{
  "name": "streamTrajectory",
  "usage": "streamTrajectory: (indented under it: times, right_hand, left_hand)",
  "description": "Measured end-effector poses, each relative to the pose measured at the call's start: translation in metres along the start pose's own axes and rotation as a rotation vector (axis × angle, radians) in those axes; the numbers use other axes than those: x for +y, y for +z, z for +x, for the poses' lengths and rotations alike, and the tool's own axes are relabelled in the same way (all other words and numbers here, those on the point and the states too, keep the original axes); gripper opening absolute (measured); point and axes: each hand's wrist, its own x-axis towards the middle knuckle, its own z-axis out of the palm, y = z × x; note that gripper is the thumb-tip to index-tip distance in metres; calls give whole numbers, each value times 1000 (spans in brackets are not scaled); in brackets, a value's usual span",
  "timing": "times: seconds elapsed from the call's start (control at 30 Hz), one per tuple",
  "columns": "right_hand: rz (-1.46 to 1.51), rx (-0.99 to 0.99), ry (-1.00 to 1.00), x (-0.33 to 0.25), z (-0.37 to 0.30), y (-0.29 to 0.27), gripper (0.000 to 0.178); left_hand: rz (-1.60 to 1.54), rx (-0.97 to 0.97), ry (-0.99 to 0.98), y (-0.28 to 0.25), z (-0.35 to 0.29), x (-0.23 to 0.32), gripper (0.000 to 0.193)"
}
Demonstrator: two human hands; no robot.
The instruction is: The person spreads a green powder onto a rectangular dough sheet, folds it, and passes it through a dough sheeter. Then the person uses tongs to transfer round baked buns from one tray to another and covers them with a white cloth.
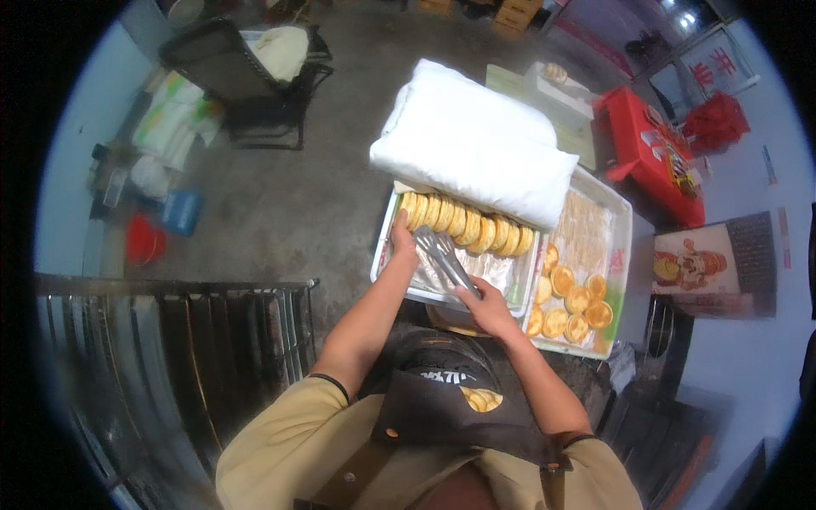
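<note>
Apron (433, 421), white tray (501, 274), grey floor (272, 204)

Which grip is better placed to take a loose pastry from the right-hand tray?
Probably the right grip: it holds metal tongs and is closer to the loose pastries; the left grip is at the left end of the pastry row.

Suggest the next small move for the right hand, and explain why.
Probably, the right hand should gently nudge the row of round golden pastries straighter with the silver metal tongs: the pastries stand on edge, their front line looks slightly uneven, the tongs' tips are close to it, and the left hand is at the row's left end.
</note>
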Motion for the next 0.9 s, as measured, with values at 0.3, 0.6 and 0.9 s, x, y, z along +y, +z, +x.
streamTrajectory:
  times: [0.3, 0.6, 0.9]
  right_hand:
    - [436, 262, 245, 75, -91, -82, 39]
    - [520, 388, 270, 132, -115, -128, 34]
    - [685, 378, 301, 183, -119, -182, 31]
  left_hand:
    - [26, 187, -93, 32, 16, -14, 76]
    - [106, 271, -199, 37, -12, -32, 83]
    - [-74, 258, -420, 150, -54, -75, 78]
